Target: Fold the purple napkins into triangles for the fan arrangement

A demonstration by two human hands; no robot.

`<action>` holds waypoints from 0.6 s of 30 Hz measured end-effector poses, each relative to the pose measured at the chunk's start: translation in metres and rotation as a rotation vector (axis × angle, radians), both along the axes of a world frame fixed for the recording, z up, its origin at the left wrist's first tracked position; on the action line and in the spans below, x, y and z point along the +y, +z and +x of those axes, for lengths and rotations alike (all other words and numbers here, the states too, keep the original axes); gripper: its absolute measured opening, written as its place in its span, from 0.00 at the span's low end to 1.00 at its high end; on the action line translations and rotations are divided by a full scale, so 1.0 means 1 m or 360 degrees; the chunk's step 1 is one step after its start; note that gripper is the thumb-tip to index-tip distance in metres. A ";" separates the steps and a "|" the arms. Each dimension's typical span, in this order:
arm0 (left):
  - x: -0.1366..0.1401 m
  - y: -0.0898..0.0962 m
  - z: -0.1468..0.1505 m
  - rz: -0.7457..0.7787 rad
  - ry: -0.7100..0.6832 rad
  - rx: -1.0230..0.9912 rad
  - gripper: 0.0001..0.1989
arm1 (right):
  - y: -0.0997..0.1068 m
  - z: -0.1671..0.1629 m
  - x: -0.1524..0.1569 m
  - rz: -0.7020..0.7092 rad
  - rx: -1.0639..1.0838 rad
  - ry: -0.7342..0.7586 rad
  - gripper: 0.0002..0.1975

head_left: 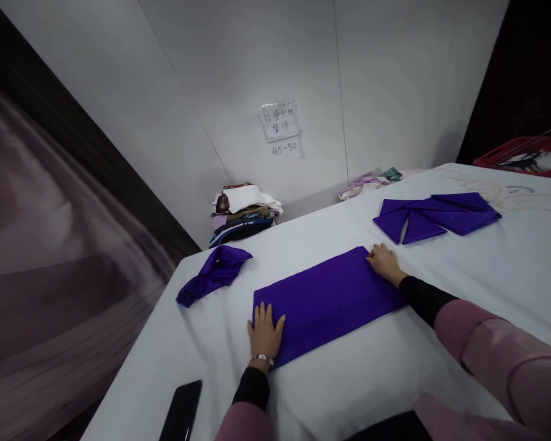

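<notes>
A purple cloth napkin (328,300), folded into a long flat rectangle, lies on the white-covered table (340,392) in front of me. At its left end my left hand (265,334) rests with fingers spread, palm down on the edge. My right hand (386,263) touches the far right corner, its fingers stretched out and lying on the cloth. Neither hand grips anything that I can see. Farther right lie folded purple napkins (459,214) with pointed ends. A crumpled purple cloth (215,272) sits near the left edge.
A black phone (182,410) lies at the front left. Behind the table are a stack of folded clothes (243,214) and a pile of pale cloth (367,184). A red tray (528,153) stands at the back right. Paper signs (280,122) hang on the wall.
</notes>
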State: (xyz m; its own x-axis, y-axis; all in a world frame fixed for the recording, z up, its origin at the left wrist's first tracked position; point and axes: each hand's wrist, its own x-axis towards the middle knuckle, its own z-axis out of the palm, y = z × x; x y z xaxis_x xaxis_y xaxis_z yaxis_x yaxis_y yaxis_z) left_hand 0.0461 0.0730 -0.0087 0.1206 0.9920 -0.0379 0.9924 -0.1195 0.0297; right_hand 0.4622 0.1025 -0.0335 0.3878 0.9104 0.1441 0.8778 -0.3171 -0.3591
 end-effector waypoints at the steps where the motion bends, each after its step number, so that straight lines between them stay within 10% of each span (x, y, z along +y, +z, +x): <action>1: 0.000 0.000 0.000 -0.0002 0.0002 -0.0002 0.29 | -0.001 0.000 0.001 0.0000 0.0002 -0.0008 0.11; 18: -0.002 0.004 0.004 -0.0012 0.0018 0.0051 0.29 | -0.004 -0.004 0.008 0.0010 0.0016 -0.0092 0.11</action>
State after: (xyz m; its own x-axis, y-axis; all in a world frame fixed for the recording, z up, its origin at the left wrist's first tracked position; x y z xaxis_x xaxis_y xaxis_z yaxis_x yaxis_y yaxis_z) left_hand 0.0498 0.0711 -0.0050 0.1081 0.9929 -0.0489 0.9941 -0.1083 -0.0010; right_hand 0.4579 0.1110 -0.0372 0.4410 0.8857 0.1455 0.8545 -0.3647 -0.3699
